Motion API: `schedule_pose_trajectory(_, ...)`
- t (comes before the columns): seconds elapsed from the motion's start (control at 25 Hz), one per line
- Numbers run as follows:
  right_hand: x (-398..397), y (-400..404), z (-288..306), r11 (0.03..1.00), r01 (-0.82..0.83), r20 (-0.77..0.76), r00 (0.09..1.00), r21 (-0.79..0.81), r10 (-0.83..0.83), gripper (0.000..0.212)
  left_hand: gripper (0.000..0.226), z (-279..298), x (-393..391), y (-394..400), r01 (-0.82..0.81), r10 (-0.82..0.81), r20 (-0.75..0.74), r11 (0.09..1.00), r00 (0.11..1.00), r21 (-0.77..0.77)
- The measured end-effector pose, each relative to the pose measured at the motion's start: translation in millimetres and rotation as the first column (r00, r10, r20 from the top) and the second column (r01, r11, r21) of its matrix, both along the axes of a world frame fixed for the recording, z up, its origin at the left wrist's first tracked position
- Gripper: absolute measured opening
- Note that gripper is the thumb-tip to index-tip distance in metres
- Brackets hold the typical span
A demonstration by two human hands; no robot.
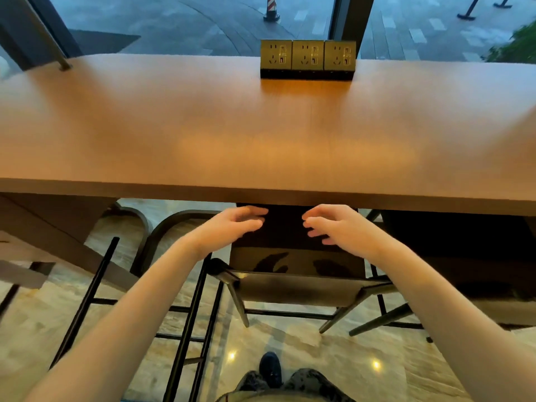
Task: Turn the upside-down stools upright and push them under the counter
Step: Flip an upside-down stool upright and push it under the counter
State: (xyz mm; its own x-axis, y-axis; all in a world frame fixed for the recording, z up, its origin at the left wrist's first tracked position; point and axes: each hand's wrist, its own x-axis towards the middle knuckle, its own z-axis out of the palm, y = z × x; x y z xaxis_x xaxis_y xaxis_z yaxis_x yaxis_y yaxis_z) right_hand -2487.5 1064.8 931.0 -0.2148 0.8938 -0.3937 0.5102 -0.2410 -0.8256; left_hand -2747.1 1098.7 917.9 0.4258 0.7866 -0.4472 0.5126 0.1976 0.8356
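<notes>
At the bottom edge a dark shoe stands on the pale, glossy stone floor, which reflects two small lights. Both bare forearms reach forward over an upright stool with a dark seat and slanted legs joined by a thin crossbar. The front of its seat sticks out toward the person while the back half sits in shadow beneath the wooden surface. The left hand and the right hand hover above the seat, fingers spread and loosely bent, holding nothing; their shadows fall on the seat below, so neither seems to touch it. The two hands are near each other, fingertips pointing inward.

To the left stands a black metal frame of thin bars, and a curved dark rail arcs up behind it. To the right, another dark seat lies under the surface.

At the far edge of the surface sits a block of three power sockets. Beyond it, a window shows grey paving and a striped cone.
</notes>
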Motion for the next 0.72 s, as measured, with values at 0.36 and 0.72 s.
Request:
schedule_pose_trajectory(0.36, -37.0, -110.4, 47.7, 0.918, 0.188, -0.248, 0.963, 0.350, -0.103, 0.026, 0.047, 47.2, -2.5, -143.2, -0.434, 0.318, 0.420, 0.875, 0.850, 0.216)
schedule_pose_trajectory(0.72, -17.0, -263.5, 43.2, 0.921, 0.115, -0.288, 0.958, 0.373, -0.003, 0.033, 0.048, 31.9, 31.9, -321.4, -0.562, 0.399, 0.490, 0.789, 0.775, 0.247)
